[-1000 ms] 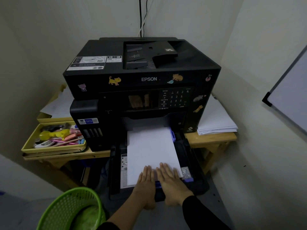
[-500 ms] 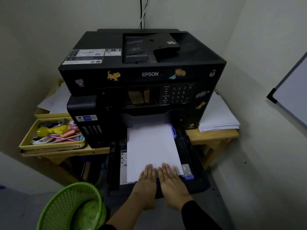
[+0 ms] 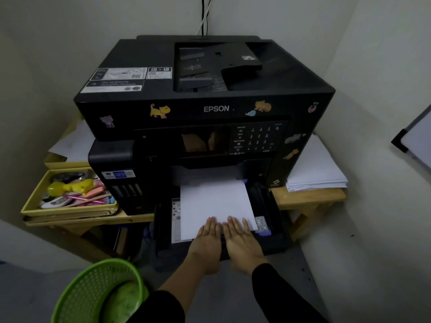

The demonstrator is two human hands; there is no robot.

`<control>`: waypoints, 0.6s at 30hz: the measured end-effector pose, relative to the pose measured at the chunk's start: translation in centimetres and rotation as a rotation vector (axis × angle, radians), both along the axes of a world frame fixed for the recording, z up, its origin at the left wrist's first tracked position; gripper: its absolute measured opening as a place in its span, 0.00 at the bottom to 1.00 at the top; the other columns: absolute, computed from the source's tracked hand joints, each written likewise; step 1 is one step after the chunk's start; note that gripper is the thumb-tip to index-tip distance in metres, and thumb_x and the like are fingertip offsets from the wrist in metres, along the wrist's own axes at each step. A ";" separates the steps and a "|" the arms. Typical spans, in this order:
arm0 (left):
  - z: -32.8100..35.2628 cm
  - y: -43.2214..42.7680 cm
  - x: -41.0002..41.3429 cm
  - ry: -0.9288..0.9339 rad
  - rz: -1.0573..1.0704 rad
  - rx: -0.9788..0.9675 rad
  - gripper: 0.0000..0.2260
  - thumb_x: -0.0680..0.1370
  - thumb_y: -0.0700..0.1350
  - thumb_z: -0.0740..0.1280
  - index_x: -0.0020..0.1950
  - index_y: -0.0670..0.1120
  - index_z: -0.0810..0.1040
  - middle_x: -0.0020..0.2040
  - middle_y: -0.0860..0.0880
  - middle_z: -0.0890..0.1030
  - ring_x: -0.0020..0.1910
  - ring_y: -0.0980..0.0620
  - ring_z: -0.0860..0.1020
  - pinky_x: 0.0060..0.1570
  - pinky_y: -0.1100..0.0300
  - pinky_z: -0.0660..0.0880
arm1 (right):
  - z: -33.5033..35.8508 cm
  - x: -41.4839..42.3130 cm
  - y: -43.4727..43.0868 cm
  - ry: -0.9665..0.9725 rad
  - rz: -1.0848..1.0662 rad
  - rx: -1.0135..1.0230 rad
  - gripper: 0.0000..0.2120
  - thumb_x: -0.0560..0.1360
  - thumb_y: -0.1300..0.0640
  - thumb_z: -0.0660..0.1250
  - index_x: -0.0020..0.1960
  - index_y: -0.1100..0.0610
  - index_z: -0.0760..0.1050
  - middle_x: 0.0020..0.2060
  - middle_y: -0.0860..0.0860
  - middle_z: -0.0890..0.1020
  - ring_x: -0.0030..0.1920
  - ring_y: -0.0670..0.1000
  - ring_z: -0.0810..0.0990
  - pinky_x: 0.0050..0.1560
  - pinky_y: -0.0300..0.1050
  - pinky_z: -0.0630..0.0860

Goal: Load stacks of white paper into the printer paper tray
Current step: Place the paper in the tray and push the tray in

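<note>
Pressing flat on the paper stack (image 3: 214,206), left hand (image 3: 207,238) and right hand (image 3: 242,241) lie side by side at 6 o'clock, fingers (image 3: 235,226) spread and flat, gripping nothing. Stack sits in the pulled-out tray (image 3: 268,206) under the black printer (image 3: 205,108). Spare paper pile (image 3: 319,176) on the bench (image 3: 307,197) at 3 o'clock. Yellow box (image 3: 37,199) of pens at 9 o'clock, green basket (image 3: 93,292) at 7 o'clock.

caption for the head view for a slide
Both hands, left and right, press flat on white paper in the pulled-out printer tray.
</note>
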State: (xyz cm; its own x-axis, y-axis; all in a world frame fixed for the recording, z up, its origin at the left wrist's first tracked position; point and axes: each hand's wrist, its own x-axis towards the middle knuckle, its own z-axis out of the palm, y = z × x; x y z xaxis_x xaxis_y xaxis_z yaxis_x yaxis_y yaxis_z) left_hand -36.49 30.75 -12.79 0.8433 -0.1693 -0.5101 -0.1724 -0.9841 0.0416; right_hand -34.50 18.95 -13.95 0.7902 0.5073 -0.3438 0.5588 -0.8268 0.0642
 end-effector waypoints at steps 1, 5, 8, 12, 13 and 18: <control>0.1 0.2 0.2 -0.002 0.004 -0.007 0.41 0.75 0.40 0.63 0.77 0.38 0.37 0.78 0.39 0.37 0.78 0.44 0.37 0.78 0.52 0.44 | 0.1 0.1 0.1 -0.005 -0.003 -0.001 0.38 0.75 0.60 0.60 0.77 0.65 0.41 0.77 0.63 0.46 0.78 0.60 0.41 0.75 0.58 0.36; 0.8 0.8 1.5 -0.018 0.004 0.030 0.41 0.75 0.41 0.64 0.77 0.37 0.37 0.78 0.38 0.38 0.78 0.42 0.38 0.78 0.52 0.44 | 1.0 1.5 0.8 -0.017 -0.015 -0.008 0.39 0.75 0.60 0.62 0.77 0.65 0.42 0.77 0.63 0.47 0.78 0.60 0.43 0.76 0.59 0.38; 0.7 0.9 2.5 -0.018 -0.006 0.075 0.41 0.76 0.41 0.64 0.77 0.37 0.37 0.78 0.38 0.38 0.78 0.42 0.38 0.78 0.51 0.44 | 0.8 2.4 1.2 -0.016 -0.019 -0.032 0.39 0.75 0.60 0.62 0.77 0.65 0.42 0.77 0.63 0.47 0.78 0.60 0.43 0.76 0.58 0.37; 0.6 1.7 4.5 -0.048 0.049 0.089 0.41 0.77 0.47 0.64 0.76 0.37 0.37 0.78 0.39 0.38 0.78 0.43 0.38 0.77 0.52 0.43 | 0.8 4.6 2.0 -0.019 -0.037 -0.019 0.38 0.76 0.58 0.62 0.77 0.65 0.43 0.77 0.62 0.47 0.78 0.59 0.43 0.75 0.57 0.36; 0.7 1.9 5.1 -0.062 0.065 0.094 0.41 0.77 0.48 0.63 0.76 0.37 0.37 0.78 0.39 0.38 0.78 0.43 0.38 0.77 0.52 0.42 | 1.0 5.3 2.3 -0.021 -0.050 -0.014 0.39 0.75 0.58 0.63 0.77 0.64 0.43 0.77 0.62 0.47 0.78 0.58 0.43 0.76 0.57 0.36; 1.1 2.5 6.0 -0.129 0.237 0.088 0.39 0.78 0.44 0.61 0.76 0.36 0.35 0.77 0.38 0.37 0.77 0.42 0.37 0.76 0.50 0.40 | 1.3 7.3 3.4 -0.047 -0.196 0.020 0.42 0.73 0.60 0.66 0.77 0.63 0.43 0.78 0.60 0.48 0.78 0.57 0.42 0.73 0.66 0.37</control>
